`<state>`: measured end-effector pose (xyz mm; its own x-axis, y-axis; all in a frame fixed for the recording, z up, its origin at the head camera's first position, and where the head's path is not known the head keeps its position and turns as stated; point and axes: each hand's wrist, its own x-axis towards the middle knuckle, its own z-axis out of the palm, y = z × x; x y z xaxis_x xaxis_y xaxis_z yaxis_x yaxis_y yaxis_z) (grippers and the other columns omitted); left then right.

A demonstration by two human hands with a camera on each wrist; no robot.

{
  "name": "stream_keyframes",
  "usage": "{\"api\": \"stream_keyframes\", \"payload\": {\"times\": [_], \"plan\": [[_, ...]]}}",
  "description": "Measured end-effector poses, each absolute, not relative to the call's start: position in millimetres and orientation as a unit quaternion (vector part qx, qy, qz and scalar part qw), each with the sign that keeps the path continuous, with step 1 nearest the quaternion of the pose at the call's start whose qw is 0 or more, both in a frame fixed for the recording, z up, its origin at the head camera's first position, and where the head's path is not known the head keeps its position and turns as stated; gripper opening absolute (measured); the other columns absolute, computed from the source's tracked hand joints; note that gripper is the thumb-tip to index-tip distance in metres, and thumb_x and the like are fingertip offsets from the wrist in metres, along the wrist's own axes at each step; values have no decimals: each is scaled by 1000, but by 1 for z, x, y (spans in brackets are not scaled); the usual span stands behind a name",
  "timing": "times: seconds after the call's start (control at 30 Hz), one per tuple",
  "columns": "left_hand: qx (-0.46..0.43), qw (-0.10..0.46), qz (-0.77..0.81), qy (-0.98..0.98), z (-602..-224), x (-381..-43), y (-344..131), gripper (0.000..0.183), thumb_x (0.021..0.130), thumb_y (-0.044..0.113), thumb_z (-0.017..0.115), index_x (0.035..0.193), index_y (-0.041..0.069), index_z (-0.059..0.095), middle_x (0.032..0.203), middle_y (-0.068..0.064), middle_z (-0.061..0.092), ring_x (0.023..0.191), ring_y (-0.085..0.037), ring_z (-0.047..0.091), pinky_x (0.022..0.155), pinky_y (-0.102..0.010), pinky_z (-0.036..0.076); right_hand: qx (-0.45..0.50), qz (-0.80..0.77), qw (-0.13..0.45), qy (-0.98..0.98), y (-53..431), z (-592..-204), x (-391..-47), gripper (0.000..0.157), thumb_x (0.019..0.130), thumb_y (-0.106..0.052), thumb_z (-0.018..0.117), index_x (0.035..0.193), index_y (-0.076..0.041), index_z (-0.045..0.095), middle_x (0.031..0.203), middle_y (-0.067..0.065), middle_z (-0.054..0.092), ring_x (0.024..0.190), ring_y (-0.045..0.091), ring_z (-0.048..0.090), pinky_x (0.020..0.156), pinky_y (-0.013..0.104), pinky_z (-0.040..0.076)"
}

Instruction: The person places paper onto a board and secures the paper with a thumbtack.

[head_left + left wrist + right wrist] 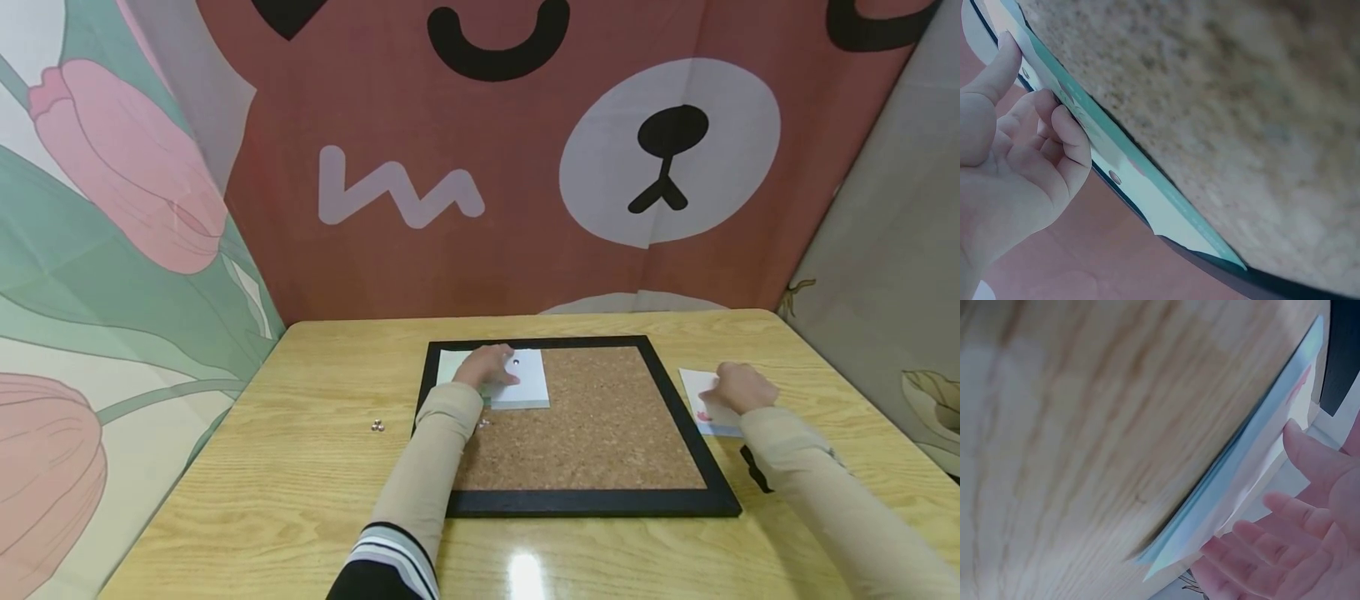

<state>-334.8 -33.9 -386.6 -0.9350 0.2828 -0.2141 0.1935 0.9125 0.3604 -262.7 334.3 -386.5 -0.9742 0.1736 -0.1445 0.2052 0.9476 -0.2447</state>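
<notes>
My left hand [486, 367] rests over two cards at the top left of a black-framed corkboard [592, 425]. A pale green card [450, 364] lies partly under it, and a white card [531, 383] lies alongside. In the left wrist view, the thumb touches the card surface and the other fingers bend loosely against it; a small round metal pin [1115, 177] shows on a card. Right of the board, my right hand [742, 387] touches a small stack of cards [705, 408]. Its thumb and fingertips meet the top card [1260, 456], which has a pink print.
Small shiny pins [377, 425] lie on the wooden table [330, 467] left of the board. More clear pins [483, 422] are on the cork by the left forearm. A dark object [756, 468] shows beside the right sleeve. Printed cloth [450, 267] hangs behind the table.
</notes>
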Motion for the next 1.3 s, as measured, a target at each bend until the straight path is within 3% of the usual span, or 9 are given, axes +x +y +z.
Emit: {"api": "stream_keyframes", "payload": {"times": [0.37, 0.5, 0.63, 0.87, 1.1, 1.3], "plan": [[120, 130, 165, 970, -389, -338, -34, 61, 79, 34, 67, 133, 17, 45, 135, 0, 43, 121, -21, 39, 96, -37, 33, 72, -127, 26, 989, 335, -390, -262, 29, 75, -23, 70, 76, 4, 59, 65, 14, 54, 56, 22, 43, 47, 34, 35], [123, 132, 168, 969, -389, -337, -34, 61, 80, 34, 67, 133, 16, 44, 135, -1, 42, 121, -21, 39, 96, -36, 33, 68, -113, 8, 991, 335, -392, -262, 31, 73, -24, 73, 77, 4, 60, 70, 23, 53, 62, 36, 50, 51, 44, 41], [123, 131, 168, 969, -388, -336, -34, 61, 79, 34, 67, 133, 16, 44, 135, -1, 42, 122, -21, 39, 96, -36, 33, 70, -107, -14, 992, 335, -392, -263, 33, 69, -22, 75, 79, 6, 59, 77, 32, 48, 77, 52, 46, 59, 57, 40], [114, 131, 168, 970, -387, -336, -34, 61, 78, 35, 68, 132, 18, 46, 133, 0, 44, 120, -21, 40, 95, -37, 34, 63, -114, -56, 990, 333, -388, -259, 32, 65, -10, 75, 79, 12, 56, 73, 36, 46, 73, 53, 46, 56, 57, 41], [112, 133, 180, 968, -386, -333, -35, 60, 79, 34, 68, 132, 17, 45, 133, -1, 44, 120, -22, 40, 95, -38, 33, 33, -116, -107, 987, 337, -390, -256, 9, 75, 8, 47, 80, 15, 47, 67, 36, 47, 62, 51, 48, 47, 51, 42], [113, 132, 184, 967, -386, -333, -35, 60, 79, 33, 68, 132, 16, 45, 133, -1, 44, 120, -21, 40, 95, -38, 33, 11, -135, -144, 980, 342, -392, -257, 19, 76, 10, 37, 93, 18, 42, 71, 41, 47, 62, 53, 49, 50, 53, 41]]}}
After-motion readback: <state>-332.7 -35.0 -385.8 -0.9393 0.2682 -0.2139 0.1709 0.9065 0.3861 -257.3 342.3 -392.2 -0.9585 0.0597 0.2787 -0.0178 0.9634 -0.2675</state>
